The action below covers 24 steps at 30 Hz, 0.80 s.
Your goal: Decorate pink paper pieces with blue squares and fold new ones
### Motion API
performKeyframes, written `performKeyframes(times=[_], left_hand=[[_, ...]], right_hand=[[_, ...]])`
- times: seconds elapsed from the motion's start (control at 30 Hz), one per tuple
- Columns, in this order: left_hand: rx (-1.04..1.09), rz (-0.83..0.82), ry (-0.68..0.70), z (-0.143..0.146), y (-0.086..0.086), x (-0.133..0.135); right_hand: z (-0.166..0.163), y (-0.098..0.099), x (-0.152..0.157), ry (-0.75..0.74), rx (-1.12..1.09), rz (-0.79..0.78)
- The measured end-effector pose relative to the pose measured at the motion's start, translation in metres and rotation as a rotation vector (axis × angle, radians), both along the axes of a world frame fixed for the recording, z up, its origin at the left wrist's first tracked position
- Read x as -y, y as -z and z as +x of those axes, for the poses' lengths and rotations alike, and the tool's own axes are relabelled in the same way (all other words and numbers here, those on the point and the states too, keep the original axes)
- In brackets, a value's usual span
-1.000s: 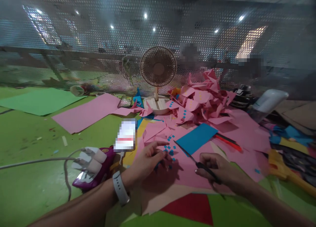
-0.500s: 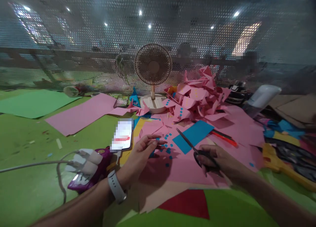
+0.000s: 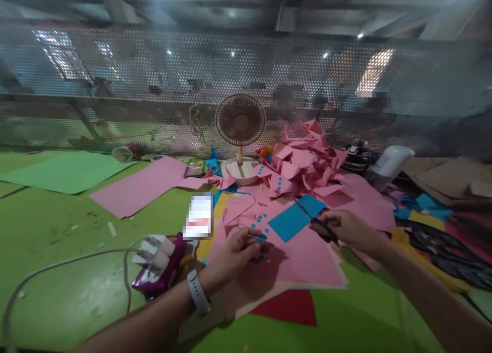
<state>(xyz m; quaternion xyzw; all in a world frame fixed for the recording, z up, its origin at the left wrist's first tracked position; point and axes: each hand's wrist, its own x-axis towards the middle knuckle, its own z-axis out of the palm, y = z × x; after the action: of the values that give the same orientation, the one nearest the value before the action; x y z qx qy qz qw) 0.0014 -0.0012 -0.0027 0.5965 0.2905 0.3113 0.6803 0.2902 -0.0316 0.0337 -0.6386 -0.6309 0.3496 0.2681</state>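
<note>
Head view: left hand (image 3: pixel 235 251) low over the pink sheet (image 3: pixel 307 263), grip pinched at a blue square (image 3: pixel 262 238); lifted or flat, cannot tell. More blue bits lie just beyond it.

Right hand (image 3: pixel 346 228) has its grip clenched on the scissors (image 3: pixel 315 219), blades pointing up-left over the far corner of the blue sheet (image 3: pixel 290 222). Hands well apart, with the blue sheet between them.

Open room: bare green desk (image 3: pixel 57 250) to the left and along the near edge. A plug block (image 3: pixel 157 263) with cable (image 3: pixel 69 262) sits just left of the left wrist, a phone (image 3: pixel 199 216) behind it. The right side is crowded with dark and coloured scraps.

A red sheet (image 3: pixel 288 309) pokes out under the pink sheet's near edge. Far side: pink pile (image 3: pixel 303 163), then a fan (image 3: pixel 240 122) against the mesh wall (image 3: pixel 154 86), which closes off the desk. A green sheet (image 3: pixel 65 171) lies far left.
</note>
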Motion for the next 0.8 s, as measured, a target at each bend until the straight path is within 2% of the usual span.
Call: performKeyframes(times=[0.17, 0.37, 0.47, 0.57, 0.67, 0.8], left_hand=[[0.044, -0.036, 0.047, -0.001, -0.003, 0.001], [-0.043, -0.078, 0.053, 0.001, -0.011, 0.006], [-0.054, -0.098, 0.107, 0.002, -0.016, 0.009], [-0.087, -0.079, 0.112, 0.003, -0.018, 0.012], [-0.085, -0.061, 0.112, 0.002, -0.019, 0.014], [-0.064, -0.047, 0.121, 0.0, -0.019, 0.014]], right_hand=[[0.018, 0.001, -0.002, -0.035, 0.124, -0.093], [0.054, 0.015, 0.007, 0.136, 0.554, -0.033], [0.064, 0.023, 0.014, 0.166, 0.651, -0.079], [0.065, 0.029, 0.019, 0.212, 0.756, -0.059], [0.066, 0.031, 0.02, 0.19, 0.788, -0.072], [0.063, 0.022, 0.021, 0.119, 0.725, -0.11]])
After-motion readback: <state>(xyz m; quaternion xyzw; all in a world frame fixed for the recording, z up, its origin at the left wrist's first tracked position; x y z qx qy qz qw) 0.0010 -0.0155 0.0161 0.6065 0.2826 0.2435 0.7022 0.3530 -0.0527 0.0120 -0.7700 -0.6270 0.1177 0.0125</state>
